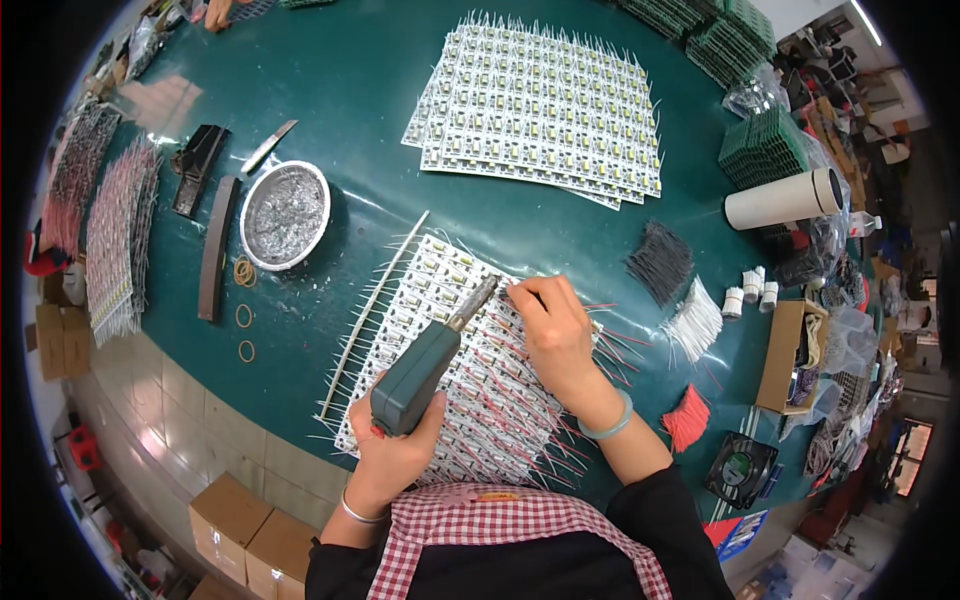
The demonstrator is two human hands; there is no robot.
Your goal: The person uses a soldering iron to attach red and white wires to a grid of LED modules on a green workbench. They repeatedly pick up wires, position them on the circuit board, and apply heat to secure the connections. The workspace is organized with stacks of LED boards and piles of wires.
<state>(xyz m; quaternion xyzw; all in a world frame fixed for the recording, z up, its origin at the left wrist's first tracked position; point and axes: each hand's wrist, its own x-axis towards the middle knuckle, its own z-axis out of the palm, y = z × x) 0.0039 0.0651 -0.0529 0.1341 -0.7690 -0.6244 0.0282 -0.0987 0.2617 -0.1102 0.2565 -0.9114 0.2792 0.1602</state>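
Gripping the grey-green soldering iron (418, 375) in my left hand (392, 455), closed round its handle, I am aiming its tip at the panel of small circuit boards (455, 370) under both hands. My right hand (555, 335) is pinching a thin red wire (520, 292) beside the tip, steadying it. A solder dish (285, 214) is waiting beyond my left hand on the green table (360, 90).

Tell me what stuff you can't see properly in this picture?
- Head view: the soldering iron tip meets the small boards beside the right hand; the joint is too small to make out.
- What the right hand's fingertips pinch is hidden by the fingers themselves.
- The left hand covers the iron's handle end.
- The cardboard boxes are cut off by the lower edge.
- The benches at the right rim are bent and blurred.
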